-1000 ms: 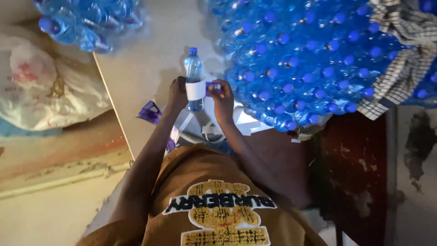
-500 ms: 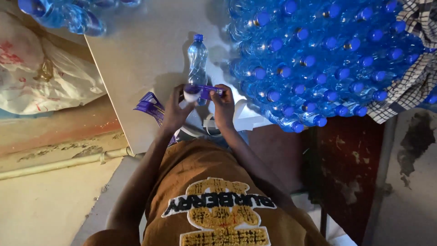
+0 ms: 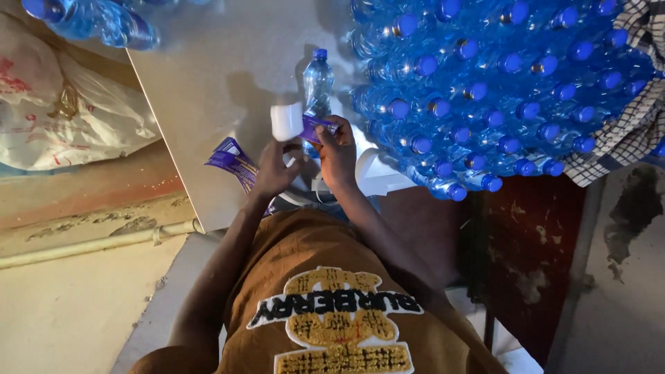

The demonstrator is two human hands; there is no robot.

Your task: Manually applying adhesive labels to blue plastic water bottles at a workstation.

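A clear plastic water bottle [image 3: 317, 82] with a blue cap stands upright on the pale table [image 3: 208, 76]. Just in front of it I hold a label strip [image 3: 296, 123], white on one side and purple on the other. My left hand [image 3: 274, 170] pinches the white end from below. My right hand [image 3: 338, 151] grips the purple end. The strip is off the bottle and curls between my hands. My brown shirt fills the lower middle of the view.
A big heap of blue-capped bottles [image 3: 485, 83] covers the right of the table, with a checked cloth [image 3: 623, 125] over its edge. More bottles [image 3: 90, 21] lie at top left. Purple labels [image 3: 232, 163] and white strips [image 3: 377, 179] lie near my hands. A white sack [image 3: 69, 118] sits left.
The label strip was around the bottle's middle a second ago. It is now lifted off and held in front of the bottle. The view has shifted slightly.
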